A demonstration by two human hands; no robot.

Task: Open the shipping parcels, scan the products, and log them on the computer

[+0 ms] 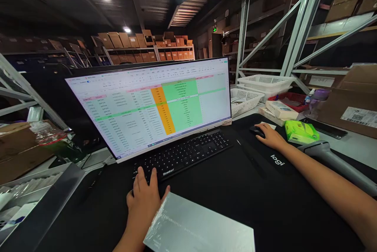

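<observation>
From the head camera, the left hand (pixel 144 199) lies open with its fingers spread, the fingertips touching the near left corner of the black keyboard (pixel 188 150) below the monitor (pixel 150 103). A flat wrapped box (pixel 200 228) lies just beside that wrist. The right hand (pixel 269 136) is curled over the mouse (pixel 255 130) and grips it on the black mat (pixel 235 189) — a green box (pixel 300 132) sits just beside it.
</observation>
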